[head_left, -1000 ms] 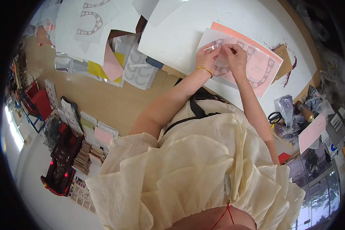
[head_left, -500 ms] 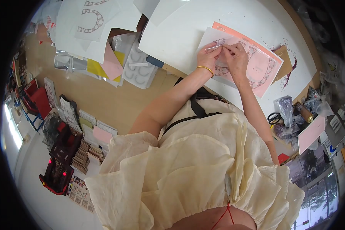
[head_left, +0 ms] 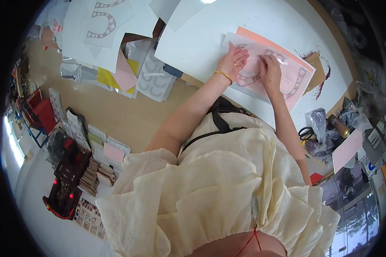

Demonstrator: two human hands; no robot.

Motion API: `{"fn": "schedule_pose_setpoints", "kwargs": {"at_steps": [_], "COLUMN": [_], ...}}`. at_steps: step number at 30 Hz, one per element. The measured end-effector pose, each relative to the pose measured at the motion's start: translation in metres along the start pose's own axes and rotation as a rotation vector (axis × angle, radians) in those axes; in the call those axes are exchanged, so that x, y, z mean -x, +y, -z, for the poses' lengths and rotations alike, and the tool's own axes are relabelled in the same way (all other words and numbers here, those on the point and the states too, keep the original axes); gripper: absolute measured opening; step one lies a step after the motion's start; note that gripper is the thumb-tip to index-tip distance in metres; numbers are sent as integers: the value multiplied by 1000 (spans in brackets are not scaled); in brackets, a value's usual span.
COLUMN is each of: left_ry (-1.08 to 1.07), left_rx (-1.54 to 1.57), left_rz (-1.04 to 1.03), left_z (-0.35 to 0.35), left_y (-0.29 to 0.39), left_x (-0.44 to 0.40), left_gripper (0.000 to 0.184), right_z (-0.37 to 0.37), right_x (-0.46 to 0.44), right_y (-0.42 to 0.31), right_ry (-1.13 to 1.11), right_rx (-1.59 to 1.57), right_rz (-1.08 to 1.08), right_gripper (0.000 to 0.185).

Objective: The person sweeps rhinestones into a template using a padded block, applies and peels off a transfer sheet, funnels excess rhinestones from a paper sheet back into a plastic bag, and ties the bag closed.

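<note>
A clear sheet with U-shaped dotted patterns (head_left: 247, 80) lies over a pink-orange sheet (head_left: 292, 104) on the white table. My left hand (head_left: 234, 62) is over the left part of the clear sheet, palm turned inward, fingers apart, with nothing visible in it. A gold bangle (head_left: 223, 77) circles the left wrist, and a ring shows on that hand. To its right, my right hand (head_left: 270, 72) is bent down at the sheet between the patterns, fingertips drawn together. Whatever is between those fingertips is too small to make out.
A brown card (head_left: 316, 70) with dark red grains (head_left: 326, 79) scattered around it lies right of the sheets. Scissors (head_left: 306, 133), plastic bags (head_left: 317, 122) and a spray can (head_left: 339, 126) sit by the near right edge. More patterned sheets (head_left: 102, 25) lie on the left.
My hands have moved apart from each other. The thin white stick held between them is no longer visible. My left hand has opened, and my right hand has lowered toward the sheet.
</note>
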State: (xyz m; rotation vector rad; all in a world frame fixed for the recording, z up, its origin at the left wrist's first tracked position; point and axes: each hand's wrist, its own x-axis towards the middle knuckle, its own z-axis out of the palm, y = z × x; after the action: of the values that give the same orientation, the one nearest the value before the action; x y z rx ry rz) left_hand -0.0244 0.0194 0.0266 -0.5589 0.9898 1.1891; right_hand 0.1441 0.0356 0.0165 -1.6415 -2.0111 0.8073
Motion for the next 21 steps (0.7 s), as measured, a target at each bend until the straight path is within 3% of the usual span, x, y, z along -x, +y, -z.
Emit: {"fn": "schedule_pose_setpoints", "kwargs": {"at_steps": [2, 7, 11, 21], "left_ry": [30, 28, -84, -160], "left_rx": [30, -68, -729, -1562], "left_rz": [51, -54, -549, -811], "left_z": [0, 6, 21, -4], "left_y": [7, 19, 26, 63], "left_x": [3, -2, -41, -80], "left_gripper": [31, 27, 16, 4], "right_z": [-2, 0, 0, -1], "right_x": [1, -2, -2, -3], "right_y": [4, 3, 3, 4], "right_ry": [-3, -44, -53, -103], "right_rx": [39, 8, 2, -15], "right_rz": [46, 1, -1, -86], "right_gripper": [18, 21, 21, 18]}}
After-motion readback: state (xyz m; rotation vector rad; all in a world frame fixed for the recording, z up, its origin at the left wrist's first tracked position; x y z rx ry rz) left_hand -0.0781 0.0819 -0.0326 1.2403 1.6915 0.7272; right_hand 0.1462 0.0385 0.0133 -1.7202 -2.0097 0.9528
